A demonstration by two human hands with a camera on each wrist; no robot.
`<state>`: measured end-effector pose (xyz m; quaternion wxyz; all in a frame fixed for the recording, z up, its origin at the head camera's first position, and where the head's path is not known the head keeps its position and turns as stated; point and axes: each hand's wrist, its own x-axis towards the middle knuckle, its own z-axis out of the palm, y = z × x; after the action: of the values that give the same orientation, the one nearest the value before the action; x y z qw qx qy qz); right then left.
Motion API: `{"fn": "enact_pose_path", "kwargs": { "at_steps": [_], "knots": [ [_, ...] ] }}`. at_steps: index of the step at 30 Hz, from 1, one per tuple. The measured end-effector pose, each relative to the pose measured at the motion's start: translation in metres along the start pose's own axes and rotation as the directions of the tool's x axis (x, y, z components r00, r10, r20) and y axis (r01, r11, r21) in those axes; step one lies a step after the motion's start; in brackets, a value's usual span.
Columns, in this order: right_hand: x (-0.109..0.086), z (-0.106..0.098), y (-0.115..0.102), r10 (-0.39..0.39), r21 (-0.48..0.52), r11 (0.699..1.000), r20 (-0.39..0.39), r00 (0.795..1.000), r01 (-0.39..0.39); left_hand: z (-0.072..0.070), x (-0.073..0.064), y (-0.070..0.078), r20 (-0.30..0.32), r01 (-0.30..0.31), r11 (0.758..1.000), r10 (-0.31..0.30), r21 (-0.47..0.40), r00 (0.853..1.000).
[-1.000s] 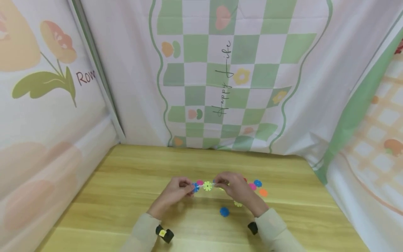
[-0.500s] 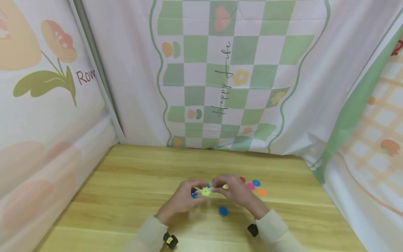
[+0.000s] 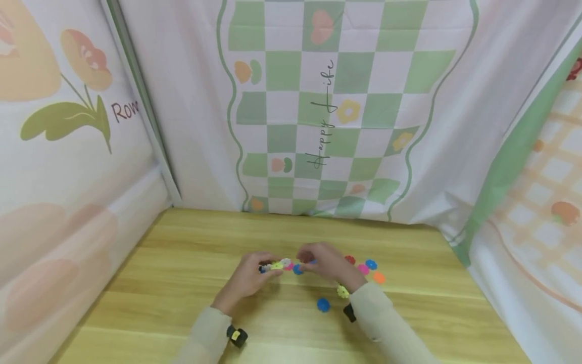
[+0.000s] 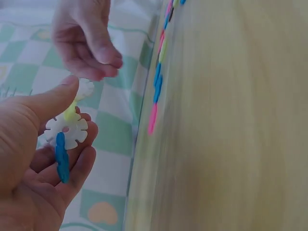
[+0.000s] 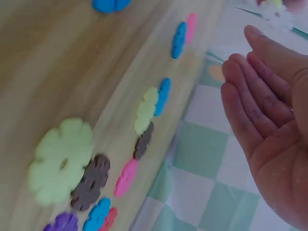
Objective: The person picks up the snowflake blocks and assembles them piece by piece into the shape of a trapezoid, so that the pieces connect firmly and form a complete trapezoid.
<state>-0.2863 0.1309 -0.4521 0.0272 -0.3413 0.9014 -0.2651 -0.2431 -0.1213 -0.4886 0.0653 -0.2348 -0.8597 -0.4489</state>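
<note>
Pinches interlocked white, pale-yellow, blue notched plastic flower discs [image 4: 77, 131] in left hand [image 4: 21, 159], mid-left of left-wrist view; extends empty fingers [image 4: 100, 47] of right hand [image 4: 85, 36], upper left.

Head view: left forearm [image 3: 204, 333] and right forearm [image 3: 386, 318] angle in from the bottom edge, with left hand [image 3: 249, 274] and right hand [image 3: 326, 261] near each other but apart below centre, right a touch higher. Left wrist view: left hand fills the lower left, left thumb [image 4: 55, 99] extended over the bent left fingers [image 4: 81, 166] in a light pinch. Right wrist view: right hand at the right edge, palm showing, right fingers [image 5: 237, 113] relaxed side by side, right thumb [image 5: 272, 50] held apart from them.
</note>
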Motion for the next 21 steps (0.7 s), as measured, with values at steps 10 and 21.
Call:
{"fn": "enact_pose_path", "kwargs": {
  "at_steps": [10,21],
  "knots": [
    [0.039,0.033,0.007,0.050,-0.069,0.997,0.114,0.992,-0.043,-0.002,0.000,-0.010,0.000,0.019,1.000,-0.019,0.006,1.000],
    [0.033,0.030,0.015,0.081,0.117,0.990,-0.019,0.997,-0.078,-0.007,0.000,-0.006,-0.009,0.042,0.999,-0.042,0.018,0.999]
  ]
}}
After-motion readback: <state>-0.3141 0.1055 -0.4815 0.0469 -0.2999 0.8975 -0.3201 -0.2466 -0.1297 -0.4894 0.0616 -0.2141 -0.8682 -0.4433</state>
